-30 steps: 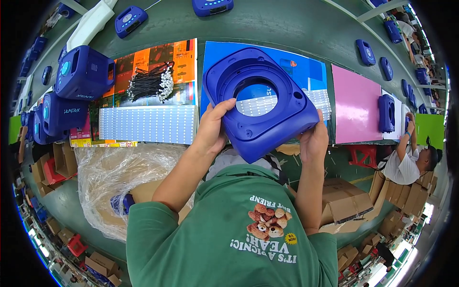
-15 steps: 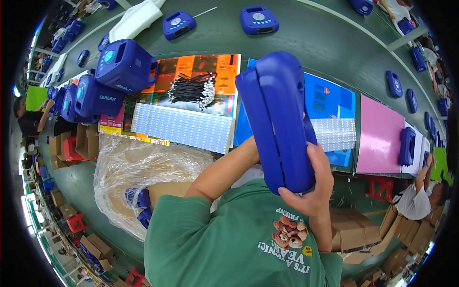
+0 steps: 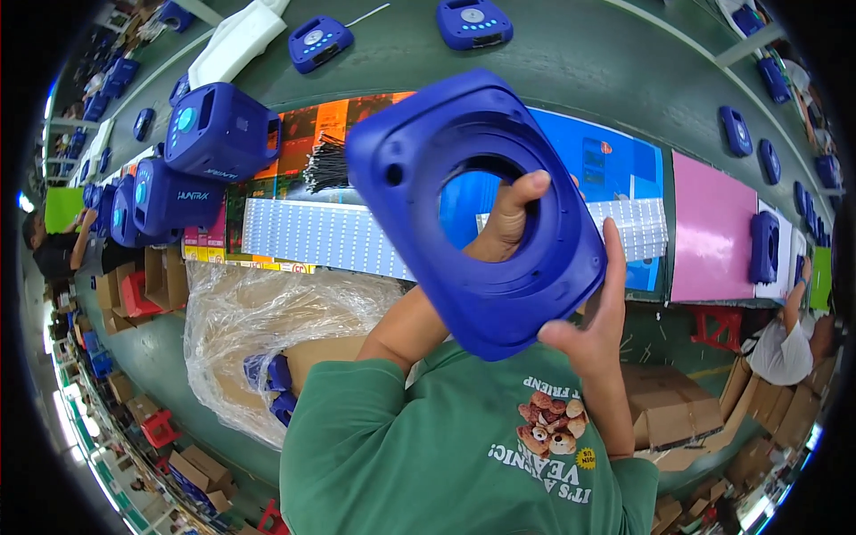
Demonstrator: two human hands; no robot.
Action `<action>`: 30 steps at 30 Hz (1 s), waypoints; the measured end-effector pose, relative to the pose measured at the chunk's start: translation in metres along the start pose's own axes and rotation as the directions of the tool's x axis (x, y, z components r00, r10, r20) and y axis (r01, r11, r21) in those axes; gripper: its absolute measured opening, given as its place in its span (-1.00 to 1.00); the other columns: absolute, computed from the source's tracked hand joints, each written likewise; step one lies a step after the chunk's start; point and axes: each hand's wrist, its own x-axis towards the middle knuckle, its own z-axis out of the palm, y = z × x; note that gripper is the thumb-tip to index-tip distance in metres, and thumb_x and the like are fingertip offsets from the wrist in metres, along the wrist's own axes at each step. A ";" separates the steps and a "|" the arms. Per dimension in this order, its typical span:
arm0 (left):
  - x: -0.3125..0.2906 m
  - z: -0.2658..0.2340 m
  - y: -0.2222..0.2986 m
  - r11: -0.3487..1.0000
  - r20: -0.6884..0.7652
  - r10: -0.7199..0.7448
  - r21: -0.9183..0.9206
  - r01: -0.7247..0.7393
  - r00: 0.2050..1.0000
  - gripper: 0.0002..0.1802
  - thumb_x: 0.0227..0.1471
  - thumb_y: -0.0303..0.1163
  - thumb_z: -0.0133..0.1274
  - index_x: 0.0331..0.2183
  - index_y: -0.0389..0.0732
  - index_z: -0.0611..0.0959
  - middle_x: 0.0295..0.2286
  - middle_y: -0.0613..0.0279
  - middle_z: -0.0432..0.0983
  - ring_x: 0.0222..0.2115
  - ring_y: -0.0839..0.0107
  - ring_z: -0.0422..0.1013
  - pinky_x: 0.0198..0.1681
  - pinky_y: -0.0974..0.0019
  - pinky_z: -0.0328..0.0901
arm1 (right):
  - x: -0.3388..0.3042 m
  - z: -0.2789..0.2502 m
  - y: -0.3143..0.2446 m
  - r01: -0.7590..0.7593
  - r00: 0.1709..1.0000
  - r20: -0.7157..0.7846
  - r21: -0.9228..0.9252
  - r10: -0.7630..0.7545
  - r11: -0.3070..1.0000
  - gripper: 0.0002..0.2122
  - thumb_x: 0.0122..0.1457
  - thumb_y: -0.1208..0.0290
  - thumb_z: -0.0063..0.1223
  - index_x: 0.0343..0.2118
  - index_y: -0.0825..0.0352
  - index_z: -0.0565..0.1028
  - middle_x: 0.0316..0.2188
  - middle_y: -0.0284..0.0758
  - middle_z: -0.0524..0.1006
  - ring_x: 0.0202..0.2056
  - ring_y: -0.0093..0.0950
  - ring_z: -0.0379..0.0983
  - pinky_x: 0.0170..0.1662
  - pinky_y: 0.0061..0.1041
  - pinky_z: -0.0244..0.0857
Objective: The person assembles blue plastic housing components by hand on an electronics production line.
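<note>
A blue plastic speaker housing (image 3: 412,227) hangs tilted in the air in front of my chest, above the bench edge. Its wide round opening faces up toward me, and a small round hole shows near its upper left corner. My left hand (image 3: 510,218) holds it from behind, with the thumb showing through the opening and fingertips just past the far right edge. My right hand (image 3: 593,325) grips the lower right corner, thumb on the near edge and fingers along the side. Part of both hands is hidden by the housing.
White dotted strips (image 3: 312,236) and black wires (image 3: 327,167) lie on printed boards. Assembled blue speakers (image 3: 223,134) stand stacked left. A pink board (image 3: 709,232) is right. Clear plastic wrap (image 3: 259,308) and a cardboard box (image 3: 669,415) flank me. Co-workers sit at both ends.
The housing has turned from side-on to face-up, showing its round opening. My left hand's thumb now appears through that opening; my right hand stays at the lower right.
</note>
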 end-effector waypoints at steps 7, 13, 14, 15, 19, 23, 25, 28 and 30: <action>-0.008 0.005 0.008 0.992 0.078 0.035 -0.126 -0.025 0.996 -0.54 -0.20 -0.16 0.23 -0.24 -0.15 0.50 -0.38 0.13 0.52 -0.34 0.23 0.48 -0.27 0.13 0.44 | 0.006 -0.003 0.013 -0.169 0.982 0.002 0.431 0.187 0.886 -0.26 0.02 0.21 0.11 0.15 0.57 0.03 0.10 -0.06 0.17 0.14 -0.31 0.09 0.17 -0.39 -0.03; -0.007 0.000 0.003 0.985 0.119 0.054 -0.167 -0.034 0.991 -0.55 -0.16 -0.17 0.21 -0.22 -0.16 0.51 -0.36 0.13 0.52 -0.35 0.24 0.49 -0.26 0.19 0.42 | 0.002 -0.001 0.021 0.184 0.958 -0.248 0.151 -0.143 0.971 -0.15 0.07 -0.12 -0.10 0.15 0.61 -0.02 0.15 0.02 0.09 0.21 -0.21 -0.03 0.23 -0.30 -0.21; 0.003 0.001 0.005 0.988 0.119 0.065 -0.146 -0.047 0.991 -0.55 -0.16 -0.17 0.21 -0.22 -0.16 0.51 -0.36 0.13 0.52 -0.35 0.25 0.49 -0.26 0.19 0.42 | 0.002 -0.003 0.018 0.217 0.950 -0.242 0.067 -0.195 0.974 -0.11 0.05 -0.17 -0.10 0.14 0.64 -0.01 0.17 0.07 0.05 0.23 -0.16 -0.07 0.24 -0.27 -0.23; 0.007 0.002 0.006 0.990 0.121 0.077 -0.126 -0.062 0.990 -0.55 -0.16 -0.17 0.21 -0.22 -0.16 0.51 -0.36 0.13 0.52 -0.35 0.25 0.49 -0.26 0.20 0.42 | -0.001 -0.006 0.017 0.222 0.951 -0.236 0.068 -0.201 0.973 -0.11 0.05 -0.17 -0.10 0.14 0.64 -0.01 0.17 0.07 0.05 0.23 -0.16 -0.07 0.24 -0.27 -0.23; 0.021 0.002 0.001 0.991 0.141 0.132 -0.042 -0.127 0.981 -0.56 -0.16 -0.17 0.21 -0.22 -0.17 0.51 -0.36 0.13 0.52 -0.35 0.26 0.49 -0.26 0.21 0.42 | -0.005 -0.014 0.017 0.296 0.949 -0.107 -0.024 -0.297 0.955 -0.10 -0.02 -0.19 0.00 0.10 0.65 0.10 0.13 0.08 0.12 0.18 -0.14 0.03 0.22 -0.26 -0.16; -0.003 -0.001 0.012 0.989 0.182 0.136 0.023 -0.143 0.974 -0.56 -0.15 -0.17 0.21 -0.23 -0.17 0.52 -0.36 0.13 0.52 -0.35 0.27 0.49 -0.26 0.22 0.42 | -0.005 -0.011 0.003 0.267 0.963 -0.030 -0.002 -0.267 0.964 -0.07 -0.14 -0.18 0.14 0.09 0.59 0.14 0.09 0.10 0.18 0.12 -0.14 0.14 0.16 -0.21 -0.03; -0.009 0.000 0.009 0.987 0.200 0.140 0.055 -0.154 0.970 -0.56 -0.15 -0.17 0.21 -0.23 -0.18 0.52 -0.36 0.13 0.52 -0.35 0.27 0.48 -0.26 0.22 0.42 | 0.006 -0.006 -0.008 0.490 0.860 0.009 -0.286 -0.509 0.823 -0.07 -0.14 -0.25 0.09 0.10 0.52 0.19 0.08 0.12 0.19 0.13 -0.09 0.12 0.16 -0.14 -0.06; 0.000 0.003 0.004 0.981 0.219 0.138 0.106 -0.165 0.966 -0.56 -0.15 -0.17 0.21 -0.23 -0.18 0.52 -0.36 0.13 0.52 -0.35 0.28 0.48 -0.26 0.23 0.42 | 0.022 0.004 -0.027 0.628 0.765 0.154 -0.396 -0.626 0.670 -0.10 -0.09 -0.34 -0.08 0.11 0.45 0.22 0.11 0.06 0.19 0.16 -0.05 0.08 0.18 -0.08 -0.13; 0.008 0.008 -0.009 0.973 0.225 0.145 0.143 -0.180 0.963 -0.56 -0.15 -0.17 0.20 -0.23 -0.19 0.52 -0.36 0.13 0.52 -0.36 0.29 0.48 -0.26 0.23 0.42 | 0.027 0.008 -0.045 0.664 0.729 0.256 -0.493 -0.635 0.563 -0.11 -0.07 -0.36 -0.18 0.11 0.44 0.23 0.13 0.01 0.18 0.17 -0.05 0.05 0.20 -0.06 -0.19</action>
